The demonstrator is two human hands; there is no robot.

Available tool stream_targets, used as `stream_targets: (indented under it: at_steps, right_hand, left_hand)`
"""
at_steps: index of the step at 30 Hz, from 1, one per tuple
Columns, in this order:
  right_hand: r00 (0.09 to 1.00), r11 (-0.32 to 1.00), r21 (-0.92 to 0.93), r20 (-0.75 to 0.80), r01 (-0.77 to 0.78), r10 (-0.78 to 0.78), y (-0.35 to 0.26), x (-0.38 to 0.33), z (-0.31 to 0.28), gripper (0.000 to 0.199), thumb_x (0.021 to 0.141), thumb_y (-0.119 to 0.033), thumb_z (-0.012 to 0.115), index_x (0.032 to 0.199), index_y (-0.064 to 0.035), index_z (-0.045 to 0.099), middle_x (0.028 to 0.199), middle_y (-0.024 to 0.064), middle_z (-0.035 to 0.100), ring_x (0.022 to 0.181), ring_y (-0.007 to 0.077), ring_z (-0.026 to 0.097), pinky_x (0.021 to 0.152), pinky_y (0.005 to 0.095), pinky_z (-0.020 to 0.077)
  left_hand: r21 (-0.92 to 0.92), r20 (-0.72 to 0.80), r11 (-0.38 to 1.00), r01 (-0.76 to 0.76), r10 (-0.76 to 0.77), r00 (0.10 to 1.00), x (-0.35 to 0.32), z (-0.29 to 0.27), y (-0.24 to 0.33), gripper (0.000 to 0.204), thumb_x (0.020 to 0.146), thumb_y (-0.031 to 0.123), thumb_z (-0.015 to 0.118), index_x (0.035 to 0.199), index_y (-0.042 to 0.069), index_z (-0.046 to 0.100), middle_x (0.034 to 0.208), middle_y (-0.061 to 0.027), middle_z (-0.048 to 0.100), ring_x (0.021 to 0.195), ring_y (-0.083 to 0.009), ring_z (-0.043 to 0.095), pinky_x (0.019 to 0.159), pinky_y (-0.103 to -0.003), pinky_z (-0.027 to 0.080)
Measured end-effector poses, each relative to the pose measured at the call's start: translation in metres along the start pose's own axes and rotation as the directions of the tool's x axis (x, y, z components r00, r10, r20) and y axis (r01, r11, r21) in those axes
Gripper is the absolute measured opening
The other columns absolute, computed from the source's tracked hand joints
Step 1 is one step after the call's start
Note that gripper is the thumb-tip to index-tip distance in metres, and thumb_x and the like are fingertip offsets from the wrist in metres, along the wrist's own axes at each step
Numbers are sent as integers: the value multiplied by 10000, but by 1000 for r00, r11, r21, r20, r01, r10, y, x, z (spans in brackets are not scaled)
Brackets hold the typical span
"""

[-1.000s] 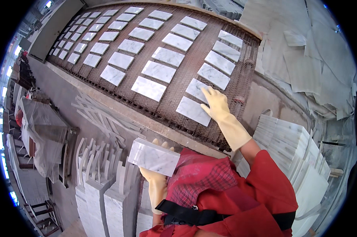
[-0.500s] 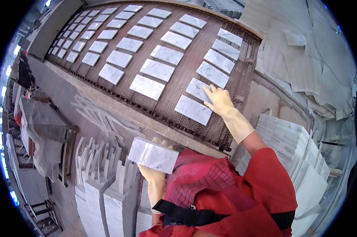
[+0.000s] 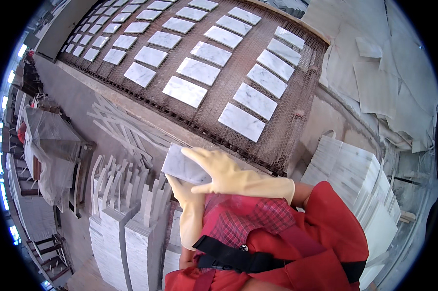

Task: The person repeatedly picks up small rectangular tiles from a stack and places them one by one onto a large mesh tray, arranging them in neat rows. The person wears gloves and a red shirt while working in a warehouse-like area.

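Observation:
A white, grey-veined marble tile (image 3: 184, 165) is held in front of my body, tilted. My left hand (image 3: 184, 193), in a cream rubber glove, grips it from beneath; most of its fingers are hidden under the tile. Across the tile's right end lies my right hand (image 3: 219, 169), gloved alike, with its fingers at the far edge and its thumb at the near edge. Beyond my hands, rows of similar tiles lie on a brown mesh conveyor (image 3: 207, 116). The nearest conveyor tile (image 3: 241, 121) sits close to the belt's front end.
Upright stacks of marble slabs (image 3: 143, 247) with thin strips on top stand at left. Another slab stack (image 3: 342, 169) stands at right, close to my elbow. Loose pale strips (image 3: 119, 126) lie on the floor beside the conveyor. A plastic-covered pile (image 3: 54, 160) is farther left.
My right hand has left the tiles on the conveyor and come back to the tile in my left hand. The conveyor tiles appear slightly farther up in the picture.

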State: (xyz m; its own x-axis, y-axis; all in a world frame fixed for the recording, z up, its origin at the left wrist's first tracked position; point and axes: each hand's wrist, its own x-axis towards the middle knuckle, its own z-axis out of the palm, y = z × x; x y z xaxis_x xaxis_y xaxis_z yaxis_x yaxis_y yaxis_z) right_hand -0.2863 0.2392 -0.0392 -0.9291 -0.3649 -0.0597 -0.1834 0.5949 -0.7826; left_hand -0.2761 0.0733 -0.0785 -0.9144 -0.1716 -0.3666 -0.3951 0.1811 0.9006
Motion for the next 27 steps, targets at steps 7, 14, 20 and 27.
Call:
stream_targets:
  at_steps: [7,14,20,27]
  right_hand:
    - [992,970,219,-31,-109,118,14,10,-18,1225,739,-322,957,1745,-101,294,1584,261,563,1394,459,594,1193,505,471]
    - [961,936,344,-223,-77,162,33,-3,-9,1246,729,-297,977,1751,-96,293,1609,279,539,1459,439,543,1246,482,419]
    - [932,839,526,-216,-139,290,35,-22,-30,1131,751,-218,961,1725,-120,395,1653,217,527,1543,350,496,1286,444,385]
    - [884,693,677,-134,-248,448,31,-41,-46,1105,769,-167,942,1732,-162,401,1602,189,556,1473,322,535,1232,432,438]
  left_hand:
    - [325,69,943,65,-92,993,-21,22,75,852,1023,177,760,1699,97,248,1579,-167,604,1452,-288,598,1202,-433,480]
    - [238,218,971,-28,-26,976,-9,31,46,636,1176,103,484,1739,113,186,1631,-157,522,1444,-271,566,1198,-424,483]
    - [134,263,989,70,-104,959,-13,44,57,774,1089,130,571,1745,79,163,1556,-225,615,1399,-349,628,1166,-450,495]
    - [-480,522,815,325,-32,852,0,58,21,616,1179,399,478,1717,124,358,1611,-120,583,1435,-292,593,1158,-429,495]
